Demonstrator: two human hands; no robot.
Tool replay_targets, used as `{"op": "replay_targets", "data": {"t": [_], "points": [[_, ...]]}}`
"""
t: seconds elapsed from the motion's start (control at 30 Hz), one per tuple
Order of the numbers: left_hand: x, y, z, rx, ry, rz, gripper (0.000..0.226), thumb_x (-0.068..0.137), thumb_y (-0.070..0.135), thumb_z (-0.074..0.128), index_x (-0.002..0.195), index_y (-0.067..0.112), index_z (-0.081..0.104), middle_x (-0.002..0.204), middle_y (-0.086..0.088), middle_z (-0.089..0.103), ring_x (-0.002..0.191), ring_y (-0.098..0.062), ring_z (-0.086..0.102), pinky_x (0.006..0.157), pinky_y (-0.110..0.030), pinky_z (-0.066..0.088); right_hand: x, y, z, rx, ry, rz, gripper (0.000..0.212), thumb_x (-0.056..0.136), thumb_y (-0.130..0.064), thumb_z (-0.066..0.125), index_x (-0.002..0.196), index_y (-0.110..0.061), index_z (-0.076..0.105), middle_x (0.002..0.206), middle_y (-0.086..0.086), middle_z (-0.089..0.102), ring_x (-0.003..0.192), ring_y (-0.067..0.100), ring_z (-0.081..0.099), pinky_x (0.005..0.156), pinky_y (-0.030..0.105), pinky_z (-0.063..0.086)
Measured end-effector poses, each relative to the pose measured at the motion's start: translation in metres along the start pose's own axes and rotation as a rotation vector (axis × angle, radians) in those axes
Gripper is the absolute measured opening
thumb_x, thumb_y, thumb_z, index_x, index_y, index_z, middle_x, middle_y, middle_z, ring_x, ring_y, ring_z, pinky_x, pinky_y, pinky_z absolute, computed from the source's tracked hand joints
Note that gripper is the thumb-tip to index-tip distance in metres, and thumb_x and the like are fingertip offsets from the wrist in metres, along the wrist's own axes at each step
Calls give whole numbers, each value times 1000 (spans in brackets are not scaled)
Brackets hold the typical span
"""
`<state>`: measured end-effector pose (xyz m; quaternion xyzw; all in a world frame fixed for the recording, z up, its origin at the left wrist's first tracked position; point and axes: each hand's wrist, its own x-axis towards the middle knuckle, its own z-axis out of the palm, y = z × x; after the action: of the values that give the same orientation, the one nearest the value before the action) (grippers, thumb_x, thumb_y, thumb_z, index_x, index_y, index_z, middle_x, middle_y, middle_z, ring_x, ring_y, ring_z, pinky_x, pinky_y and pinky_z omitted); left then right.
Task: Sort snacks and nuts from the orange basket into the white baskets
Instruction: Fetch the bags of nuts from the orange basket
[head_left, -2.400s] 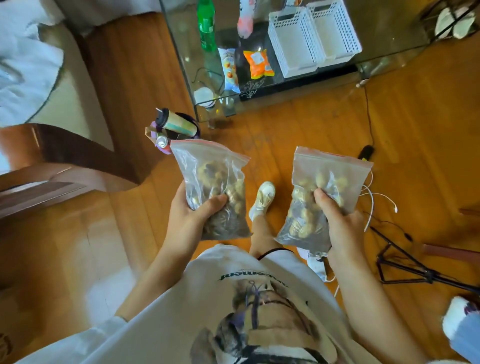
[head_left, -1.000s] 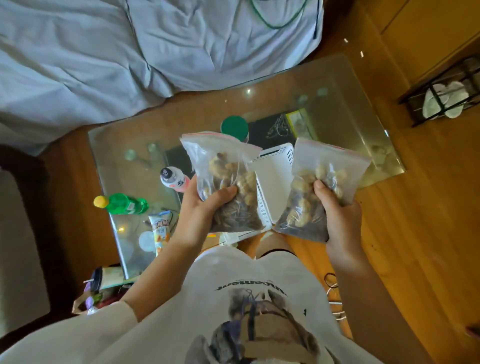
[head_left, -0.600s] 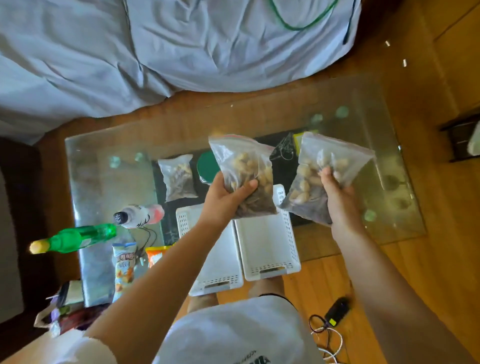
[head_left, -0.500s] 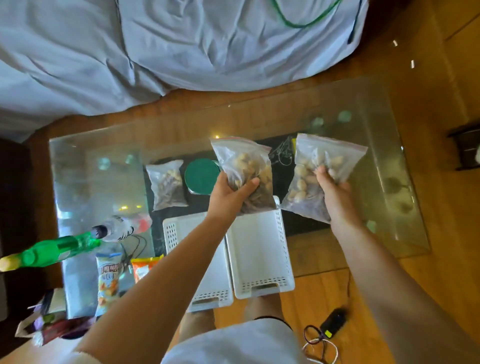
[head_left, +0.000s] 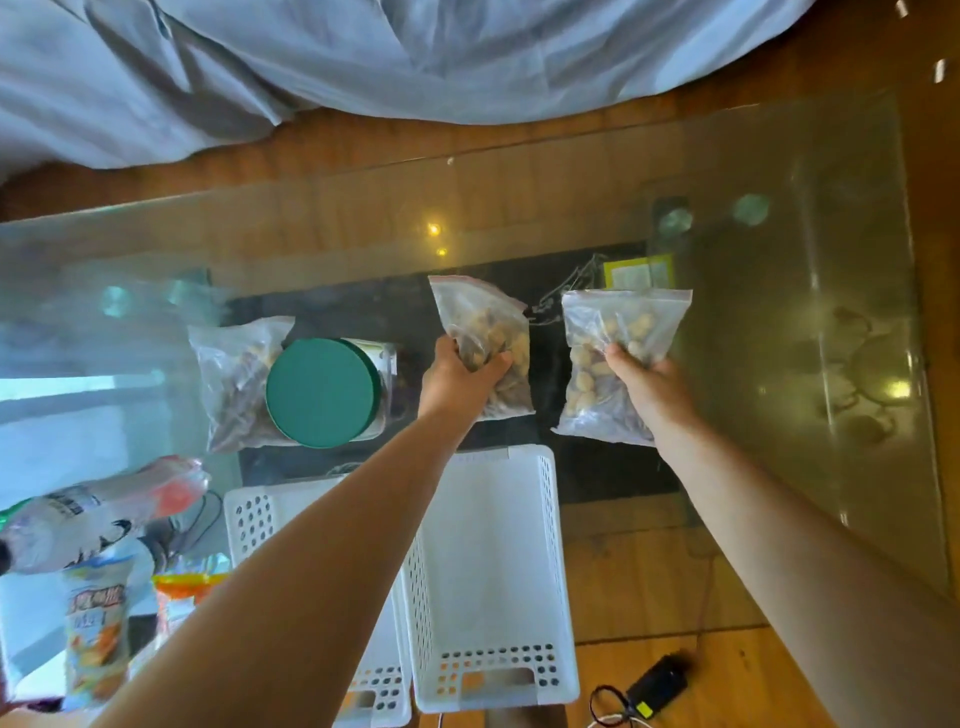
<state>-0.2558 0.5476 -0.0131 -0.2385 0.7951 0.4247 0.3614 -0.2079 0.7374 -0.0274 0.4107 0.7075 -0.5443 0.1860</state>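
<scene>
White baskets (head_left: 488, 561), two side by side, stand on the glass table (head_left: 779, 364) nearest the viewer. Beyond them, the left hand (head_left: 457, 376) grips one clear bag of nuts (head_left: 480, 322); the right hand (head_left: 649, 387) grips a second bag (head_left: 618, 332). Farther left, a third bag (head_left: 234, 374) lies beside a green-lidded jar (head_left: 322, 392).

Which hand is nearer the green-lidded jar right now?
Left. The left hand, gripping a nut bag, is just right of the green-lidded jar; the right hand is farther right.

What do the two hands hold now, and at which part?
The left hand grips one clear bag of nuts at its filled lower half. The right hand grips another bag of nuts likewise.
</scene>
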Motion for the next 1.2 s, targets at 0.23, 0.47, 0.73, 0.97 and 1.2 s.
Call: {"op": "replay_targets", "data": {"t": [0.23,0.47,0.73,0.97,1.2], "points": [[18,-15,8,-48,-9,-64,65,84,38,64,135,15,31,135,-5,49,122,-28,52,98,-38,45,17,6,21,-32,-16,54,34,89,-41,56,112,-16,58,103,0,64,102,22,62,85,31,48],[17,-17,3,101,41,-81,64,85,36,64,135,8,37,138,-11,36,126,-29,43,108,-42,40,19,7,26,-84,-94,37,43,88,-31,59,126,-14,50,123,11,57,113,27,57,99,41,46],[-8,-12,-11,-65,-94,-121,88,88,27,61,150,15,-1,155,-5,25,142,-29,28,112,-44,30,8,1,19,-181,34,36,55,85,-27,63,133,-18,40,132,11,45,112,24,52,80,28,42],[-104,-20,-43,-267,-107,-61,45,95,21,51,138,15,39,142,-6,46,128,-24,45,102,-35,38,-60,-26,16,-275,-47,42,64,87,-31,60,143,-23,31,147,7,34,132,28,39,101,37,38],[-213,-117,-97,-425,-99,-202,30,92,3,47,120,6,55,79,-6,63,60,-13,55,52,-16,43,-181,-22,46,-229,-286,151,31,91,-15,53,122,-11,55,104,9,61,86,19,59,77,31,44]]}}
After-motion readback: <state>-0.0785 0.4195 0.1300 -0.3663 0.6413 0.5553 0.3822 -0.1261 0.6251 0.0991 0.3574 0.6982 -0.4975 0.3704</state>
